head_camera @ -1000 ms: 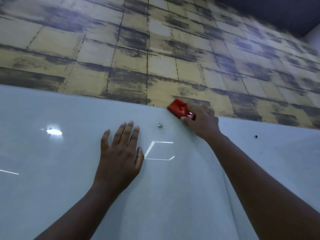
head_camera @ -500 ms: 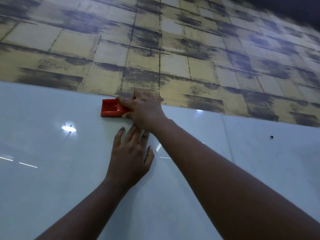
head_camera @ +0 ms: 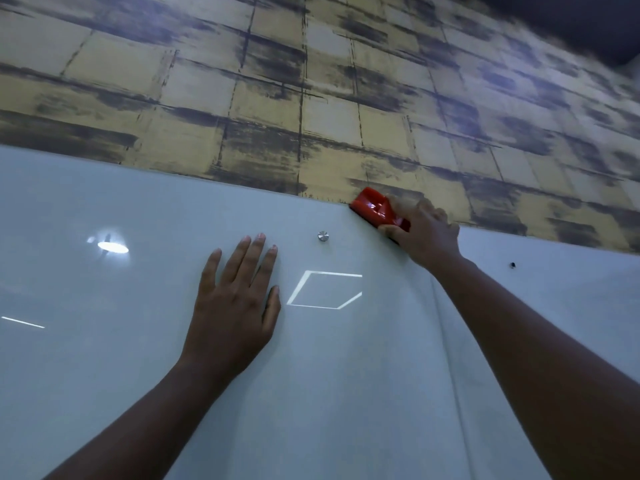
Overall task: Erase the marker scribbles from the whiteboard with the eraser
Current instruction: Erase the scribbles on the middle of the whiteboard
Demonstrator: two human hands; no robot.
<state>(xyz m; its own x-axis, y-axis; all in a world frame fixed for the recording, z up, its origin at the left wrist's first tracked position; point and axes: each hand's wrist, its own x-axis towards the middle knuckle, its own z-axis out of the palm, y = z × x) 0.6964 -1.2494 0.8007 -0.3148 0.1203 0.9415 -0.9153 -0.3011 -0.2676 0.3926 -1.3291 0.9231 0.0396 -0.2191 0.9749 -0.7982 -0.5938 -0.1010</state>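
Head view: right hand (head_camera: pixel 424 233) fingers clamp the eraser (head_camera: pixel 379 212) at the whiteboard (head_camera: pixel 104 341) top edge, upper right of centre. Left hand (head_camera: pixel 235 306) lies flat, fingers straight. Risk — eraser overruns onto the wall, or snags the stud (head_camera: pixel 322 236).

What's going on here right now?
A person is wiping a glossy white whiteboard on the wall. The right hand grips a red plastic eraser against the board's top edge. The left hand rests flat on the board, fingers straight. No marker scribbles are plainly visible near the eraser.
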